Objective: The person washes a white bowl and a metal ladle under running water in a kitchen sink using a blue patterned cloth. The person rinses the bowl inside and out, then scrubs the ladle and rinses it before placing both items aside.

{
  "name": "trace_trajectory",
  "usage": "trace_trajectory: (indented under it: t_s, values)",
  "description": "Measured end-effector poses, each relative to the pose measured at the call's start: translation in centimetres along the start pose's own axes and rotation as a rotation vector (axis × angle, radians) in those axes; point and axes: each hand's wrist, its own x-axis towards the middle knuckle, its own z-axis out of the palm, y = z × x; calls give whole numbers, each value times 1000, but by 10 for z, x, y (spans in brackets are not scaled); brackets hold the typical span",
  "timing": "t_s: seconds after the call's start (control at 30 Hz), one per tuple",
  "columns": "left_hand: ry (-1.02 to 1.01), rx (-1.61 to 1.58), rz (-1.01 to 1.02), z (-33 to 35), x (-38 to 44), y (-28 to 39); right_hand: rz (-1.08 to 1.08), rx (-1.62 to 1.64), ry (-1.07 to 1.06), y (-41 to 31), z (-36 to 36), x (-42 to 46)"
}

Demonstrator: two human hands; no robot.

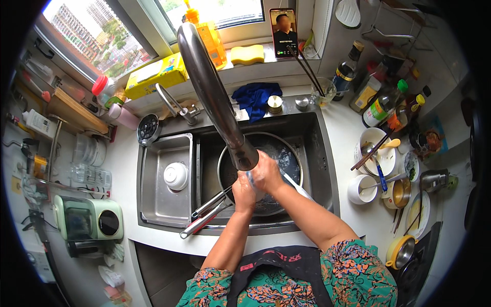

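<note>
Both hands are close together under the head of a dark metal faucet (pixel 209 88), over a large round pan (pixel 289 147) in the sink. My left hand (pixel 243 190) and my right hand (pixel 267 172) are around a pale, blurred item with a bit of blue, partly hidden between them; its kind cannot be told. Water and suds lie in the pan. Metal handles of utensils (pixel 205 220) lean over the sink's front left edge, and a white handle (pixel 297 186) leans at the pan's right. A white bowl (pixel 176 175) sits in the steel tray (pixel 165 215) at the left.
Right of the sink are a white bowl with spoons and chopsticks (pixel 389 161), a white cup (pixel 360 193), a small pot (pixel 399 193) and several bottles (pixel 379 109). Behind it lie a blue cloth (pixel 257 98) and a yellow sponge (pixel 247 55). A green appliance (pixel 90 218) stands left.
</note>
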Motion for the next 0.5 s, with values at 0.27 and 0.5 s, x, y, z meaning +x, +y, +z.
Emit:
trace_trajectory:
  t_s: [0.27,0.5]
  values:
    - [39,-195,-99,1,13,9,-29,57,84,3,-3,-15]
    - [30,-35,-57,-1,9,-1,-240,-55,74,-15,-2,-22]
